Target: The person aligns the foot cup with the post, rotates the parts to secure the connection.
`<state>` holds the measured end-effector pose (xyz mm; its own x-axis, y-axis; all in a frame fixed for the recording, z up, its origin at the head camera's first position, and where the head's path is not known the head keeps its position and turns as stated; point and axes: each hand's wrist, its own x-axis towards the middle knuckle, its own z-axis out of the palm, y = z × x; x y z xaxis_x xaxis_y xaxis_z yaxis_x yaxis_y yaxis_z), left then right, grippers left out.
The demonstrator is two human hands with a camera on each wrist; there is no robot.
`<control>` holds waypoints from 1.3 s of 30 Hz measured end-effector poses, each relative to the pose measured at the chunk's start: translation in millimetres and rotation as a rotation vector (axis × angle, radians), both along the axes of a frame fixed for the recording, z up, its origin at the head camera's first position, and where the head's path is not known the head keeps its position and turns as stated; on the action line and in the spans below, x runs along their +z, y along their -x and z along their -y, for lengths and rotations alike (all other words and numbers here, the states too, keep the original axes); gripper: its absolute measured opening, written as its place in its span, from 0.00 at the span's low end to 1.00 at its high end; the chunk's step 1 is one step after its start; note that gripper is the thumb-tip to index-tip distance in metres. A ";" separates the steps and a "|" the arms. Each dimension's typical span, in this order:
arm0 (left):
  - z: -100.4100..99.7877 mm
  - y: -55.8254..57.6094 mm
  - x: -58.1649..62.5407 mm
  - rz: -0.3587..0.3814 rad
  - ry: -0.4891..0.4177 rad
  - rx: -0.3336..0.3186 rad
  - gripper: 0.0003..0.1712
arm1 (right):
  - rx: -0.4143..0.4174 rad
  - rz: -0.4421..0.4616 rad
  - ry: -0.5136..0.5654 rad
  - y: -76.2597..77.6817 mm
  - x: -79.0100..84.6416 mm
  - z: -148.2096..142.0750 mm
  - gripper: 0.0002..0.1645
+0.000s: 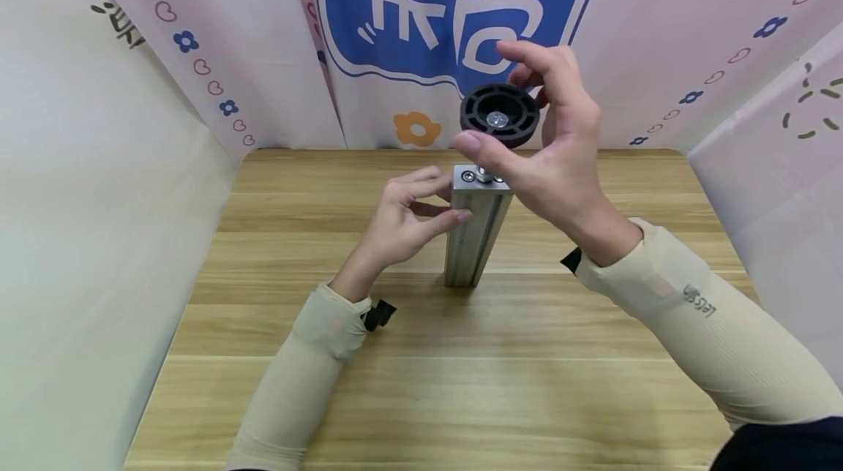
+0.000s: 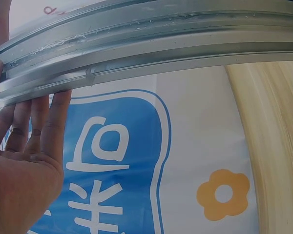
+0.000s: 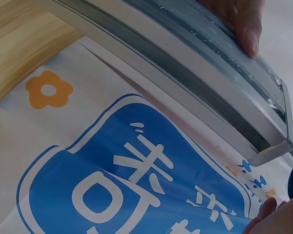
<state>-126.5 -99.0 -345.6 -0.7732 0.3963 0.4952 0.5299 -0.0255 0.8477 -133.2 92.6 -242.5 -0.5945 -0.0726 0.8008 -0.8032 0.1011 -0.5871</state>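
An upright aluminium profile [image 1: 469,244] stands on the table, with screws and a nut showing on its top end plate [image 1: 468,176]. Above that plate sits a black, round levelling foot [image 1: 502,102] with a bolt head at its centre. My left hand [image 1: 403,221] grips the profile near its top, thumb on the front face and fingers at the back. Curved round the levelling foot is my right hand [image 1: 560,138], its thumb at the near rim and its index finger raised off the disc. The grooved profile [image 2: 176,44] spans the left wrist view.
The wooden table [image 1: 316,398] has a printed cloth backdrop [image 1: 263,39] behind it and white cloth sides [image 1: 99,200] at left and right. Small black wrist mounts [image 1: 378,316] stick out from both sleeves.
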 end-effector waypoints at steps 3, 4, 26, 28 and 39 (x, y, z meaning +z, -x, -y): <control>-0.2 0.5 -0.1 0.003 -0.006 -0.003 0.25 | 0.079 -0.012 0.050 1.3 -0.7 -1.8 0.45; -0.3 0.9 -0.3 0.004 -0.007 -0.004 0.25 | 0.119 -0.016 0.073 1.7 -0.9 -2.8 0.41; 0.2 1.8 -0.3 -0.001 -0.005 -0.006 0.23 | 0.319 0.063 0.187 -3.7 0.6 -3.7 0.33; 0.3 1.0 0.3 -0.003 -0.005 -0.004 0.23 | 0.302 0.059 0.179 -3.9 0.1 -2.4 0.34; 0.4 1.0 -0.3 -0.003 0.008 -0.001 0.24 | 0.108 0.019 0.079 -3.7 -2.4 -0.4 0.40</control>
